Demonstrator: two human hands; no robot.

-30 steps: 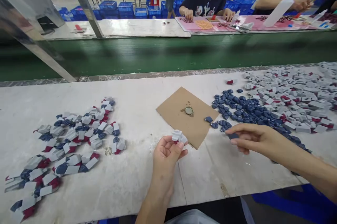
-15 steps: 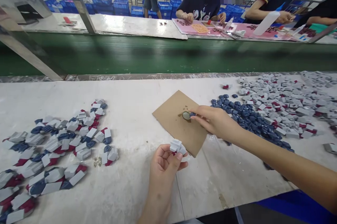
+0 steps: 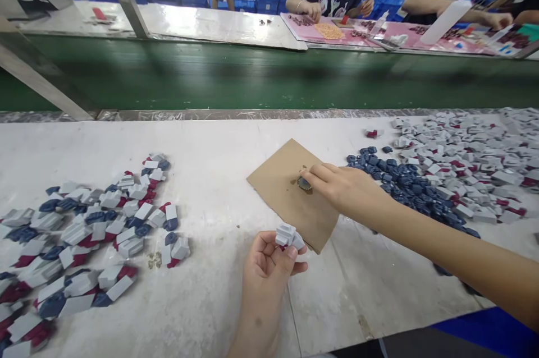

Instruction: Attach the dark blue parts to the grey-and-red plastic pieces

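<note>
My left hand (image 3: 269, 268) is closed on a small grey-and-maroon plastic part (image 3: 288, 235), pinched between thumb and fingers just in front of the brown cardboard square (image 3: 272, 174). My right hand (image 3: 337, 187) reaches over the cardboard with its fingertips pinched at a bottle cap (image 3: 304, 183) lying there. The small dark blue piece seen in those fingers earlier is now mostly hidden behind them. Wet-looking brownish spots mark the cardboard around the cap. Beyond the right forearm lies a heap of dark blue pieces (image 3: 402, 181).
Grey-and-maroon parts (image 3: 475, 161) spread over the table's right side. Joined grey, maroon and blue parts (image 3: 96, 229) cover the left. A green conveyor belt (image 3: 210, 74) runs behind the table (image 3: 202, 178). Across it, people work at a pink-covered bench (image 3: 309, 32).
My right hand has lowered its fingertips onto the bottle cap, covering the blue piece. The left hand keeps its grip on the grey-and-maroon part. The whole view has tilted slightly downward.
</note>
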